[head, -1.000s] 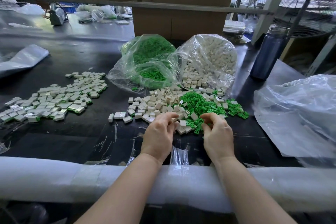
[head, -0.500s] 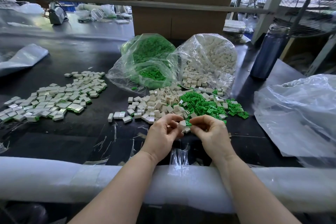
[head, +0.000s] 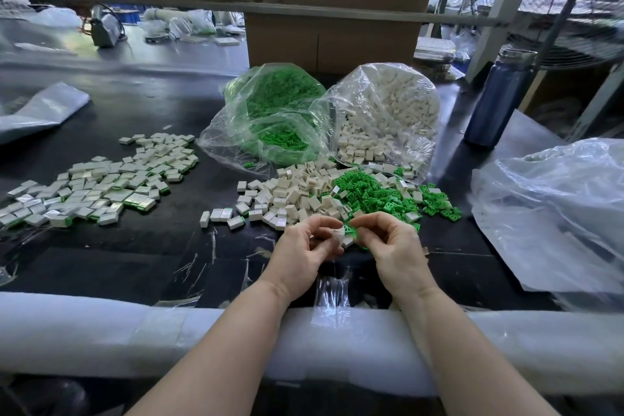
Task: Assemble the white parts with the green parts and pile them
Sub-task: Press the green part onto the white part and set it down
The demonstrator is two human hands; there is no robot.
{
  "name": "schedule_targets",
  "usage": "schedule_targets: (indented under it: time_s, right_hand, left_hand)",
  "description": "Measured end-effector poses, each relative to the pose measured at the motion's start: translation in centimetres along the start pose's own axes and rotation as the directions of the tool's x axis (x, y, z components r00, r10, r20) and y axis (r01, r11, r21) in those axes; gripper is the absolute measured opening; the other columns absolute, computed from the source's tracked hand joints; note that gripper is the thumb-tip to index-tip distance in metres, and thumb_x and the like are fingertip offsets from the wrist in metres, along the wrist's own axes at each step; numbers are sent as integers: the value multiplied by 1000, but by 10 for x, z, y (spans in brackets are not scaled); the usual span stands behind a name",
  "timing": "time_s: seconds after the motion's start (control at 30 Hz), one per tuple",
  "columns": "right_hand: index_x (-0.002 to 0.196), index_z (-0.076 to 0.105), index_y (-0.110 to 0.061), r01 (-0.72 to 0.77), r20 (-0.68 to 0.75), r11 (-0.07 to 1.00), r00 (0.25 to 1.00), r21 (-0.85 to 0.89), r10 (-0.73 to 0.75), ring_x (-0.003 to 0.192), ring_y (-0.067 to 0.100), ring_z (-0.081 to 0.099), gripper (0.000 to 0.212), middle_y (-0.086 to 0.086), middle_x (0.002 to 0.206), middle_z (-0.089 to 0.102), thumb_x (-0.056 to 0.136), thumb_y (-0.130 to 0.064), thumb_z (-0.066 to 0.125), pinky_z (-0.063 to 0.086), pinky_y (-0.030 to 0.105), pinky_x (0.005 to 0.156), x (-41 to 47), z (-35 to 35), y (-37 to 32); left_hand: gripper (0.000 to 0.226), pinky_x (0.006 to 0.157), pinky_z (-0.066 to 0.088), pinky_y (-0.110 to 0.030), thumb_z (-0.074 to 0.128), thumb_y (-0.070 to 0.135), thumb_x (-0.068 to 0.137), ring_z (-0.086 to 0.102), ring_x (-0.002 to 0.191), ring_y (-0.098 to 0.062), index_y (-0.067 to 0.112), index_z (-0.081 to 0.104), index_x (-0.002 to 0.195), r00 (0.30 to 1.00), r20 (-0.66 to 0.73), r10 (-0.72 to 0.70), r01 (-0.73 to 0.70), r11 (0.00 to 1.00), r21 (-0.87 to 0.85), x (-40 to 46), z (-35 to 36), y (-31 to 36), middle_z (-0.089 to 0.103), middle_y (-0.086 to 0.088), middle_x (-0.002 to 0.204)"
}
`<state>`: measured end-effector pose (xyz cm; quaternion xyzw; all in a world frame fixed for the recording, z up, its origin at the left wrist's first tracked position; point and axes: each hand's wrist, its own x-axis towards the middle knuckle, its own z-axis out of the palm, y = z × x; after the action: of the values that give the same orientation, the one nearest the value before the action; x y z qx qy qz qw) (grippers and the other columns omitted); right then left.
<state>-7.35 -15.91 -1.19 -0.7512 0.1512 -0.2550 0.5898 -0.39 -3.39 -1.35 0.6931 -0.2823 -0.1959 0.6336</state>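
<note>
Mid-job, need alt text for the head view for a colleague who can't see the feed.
Over a black table, the left hand pinches a white part against a green part pinched by the right hand. Loose white parts and green parts lie just beyond; assembled pieces are piled left.

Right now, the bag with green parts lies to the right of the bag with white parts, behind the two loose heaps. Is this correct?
Not quite. In the head view the bag of green parts lies to the left of the bag of white parts. Both do lie behind the loose heaps.
</note>
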Motion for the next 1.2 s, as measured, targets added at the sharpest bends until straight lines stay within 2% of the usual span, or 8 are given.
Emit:
schedule_targets:
  time_s: [0.1, 0.23, 0.43, 0.6, 0.73, 0.9, 1.0, 1.2]
  right_hand:
    - [76, 65, -21, 18, 22, 1000, 1000, -17, -18, 73, -2, 59, 29, -5, 79, 65, 86, 6, 58, 50, 16, 74, 0, 0, 0]
    - [84, 65, -25, -12, 23, 1000, 1000, -10, 12, 71, -7, 59, 29, -10, 83, 65, 89, 2, 57, 48, 11, 71, -1, 0, 1]
    - [79, 65, -24, -28, -3, 999, 1000, -40, 27, 73, 12, 59, 30, -1, 90, 65, 91, 1, 54, 52, 18, 69, 0, 2, 0]
    - [82, 64, -23, -5, -99, 989, 995, -151, -10, 56, 2, 49, 22, -8, 69, 60, 92, -7, 55, 40, 12, 55, 1, -1, 5]
    - [79, 64, -19, -60, -229, 948, 973, -314, -14, 74, 17, 59, 10, -5, 73, 63, 89, -17, 61, 50, 32, 71, 2, -5, 7]
    - [70, 65, -22, 15, 3, 868, 1000, -496, -16, 71, 17, 61, 10, -8, 68, 64, 77, -21, 71, 52, 35, 71, -4, 2, -1]
    - [79, 69, -22, 93, 132, 795, 991, -600, -16, 79, 14, 62, 12, -5, 79, 68, 73, -30, 75, 50, 32, 76, -8, 6, -4]
    - [101, 68, -16, 174, 143, 717, 984, -675, -104, 98, 18, 58, 15, 0, 99, 67, 88, -20, 61, 43, 28, 87, -8, 8, 0]
  left_hand:
    - [18, 76, 55, -19, 56, -1, 88, 64, 76, -13, 12, 63, 99, 1000, 14, 9, -9, 1000, 4, -1, 0, 1, 58, -4, 82]
    - [14, 70, 55, -18, 57, -1, 87, 64, 69, -6, 10, 60, 95, 1000, -8, 3, -3, 1000, -26, -1, -1, 3, 60, -3, 80]
    - [22, 71, 54, -16, 54, -1, 89, 63, 67, -1, 13, 62, 104, 1000, -6, 16, -16, 1000, -23, -1, -1, 3, 58, 0, 80]
    - [17, 70, 53, -15, 54, 3, 90, 64, 65, 1, 11, 63, 102, 1000, -22, 8, -8, 1000, -12, -1, -1, 2, 61, -2, 80]
    - [14, 71, 56, -20, 55, 6, 90, 65, 69, -5, 11, 62, 101, 999, -33, -16, 15, 1000, -18, -1, -2, 1, 63, -2, 82]
    - [15, 73, 57, -27, 55, 3, 90, 64, 71, -13, 6, 60, 103, 998, -56, -24, 23, 999, -23, 0, -2, 1, 62, -3, 81]
    - [15, 75, 57, -29, 54, 2, 91, 63, 71, -14, 3, 60, 104, 996, -82, -20, 17, 999, -35, 1, -3, 0, 61, -5, 80]
    - [15, 73, 58, -31, 54, 2, 91, 64, 72, -16, 5, 60, 104, 996, -83, -38, 33, 998, -57, 1, -2, -1, 63, -6, 83]
